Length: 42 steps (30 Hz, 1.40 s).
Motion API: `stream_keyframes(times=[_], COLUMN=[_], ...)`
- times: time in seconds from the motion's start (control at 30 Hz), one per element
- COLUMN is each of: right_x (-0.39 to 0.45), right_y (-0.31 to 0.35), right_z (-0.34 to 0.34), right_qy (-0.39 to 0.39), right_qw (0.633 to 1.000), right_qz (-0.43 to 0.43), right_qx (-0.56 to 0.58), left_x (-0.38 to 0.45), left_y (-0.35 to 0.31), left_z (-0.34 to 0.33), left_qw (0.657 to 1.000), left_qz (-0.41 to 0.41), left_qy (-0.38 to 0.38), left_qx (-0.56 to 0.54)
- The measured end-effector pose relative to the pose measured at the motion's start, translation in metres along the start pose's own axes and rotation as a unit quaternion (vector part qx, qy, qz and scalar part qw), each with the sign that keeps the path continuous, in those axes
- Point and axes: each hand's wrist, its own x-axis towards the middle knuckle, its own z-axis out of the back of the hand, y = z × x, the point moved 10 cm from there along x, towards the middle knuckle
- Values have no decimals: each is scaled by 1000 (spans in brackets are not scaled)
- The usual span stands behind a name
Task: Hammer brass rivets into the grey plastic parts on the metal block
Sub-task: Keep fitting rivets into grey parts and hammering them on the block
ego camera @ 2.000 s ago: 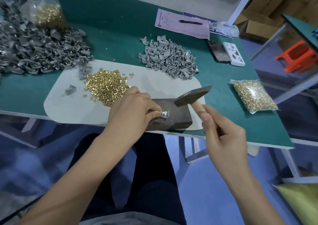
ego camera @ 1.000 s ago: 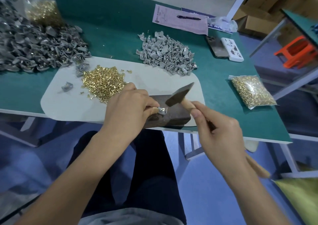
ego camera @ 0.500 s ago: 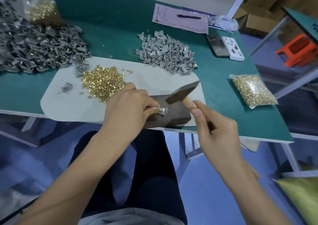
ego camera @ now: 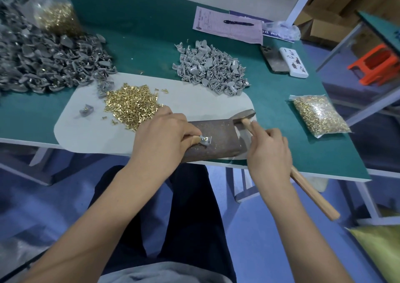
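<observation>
Fingertips (ego camera: 195, 139) of my left hand (ego camera: 160, 137) pinch the part (ego camera: 205, 140) (hammer (ego camera: 244, 116) gripped by my right hand (ego camera: 268, 150)), so I risk striking them.

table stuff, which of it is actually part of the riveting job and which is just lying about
Part of the job:
- hammer in the right hand
- grey part pinched by the left hand
- metal block
- loose rivets
- pile of grey parts

Lying about:
- paper form with pen
- two phones
- orange stool
</observation>
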Motion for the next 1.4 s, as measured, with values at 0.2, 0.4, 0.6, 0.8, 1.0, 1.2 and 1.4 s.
stream_keyframes(times=[0.2, 0.4, 0.6, 0.8, 1.0, 1.2, 1.4], right_x=[-16, -23, -21, -21, -32, -46, -55], right_y=[66, 103, 123, 174, 233, 284, 324], right_z=[28, 12, 9, -14, -34, -52, -67], right_qy=[-78, 22, 33, 75, 85, 119, 101], right_qw=[968, 947, 933, 912, 911, 899, 899], right_qz=[188, 243, 262, 284, 327, 379, 406], right_qx=[147, 211, 246, 287, 237, 183, 130], left_x=[-3, -7, -19, -34, -63, -77, -77], left_y=[5, 13, 34, 77, 141, 174, 192], left_z=[-2, -3, 5, 23, 48, 59, 71], left_qw=[1000, 999, 995, 988, 969, 953, 946], left_qz=[4, 13, 58, 123, 221, 276, 291], left_qy=[-1, -3, -31, -67, -107, -116, -125], left_qx=[-25, -43, -70, -62, 1, 52, 69])
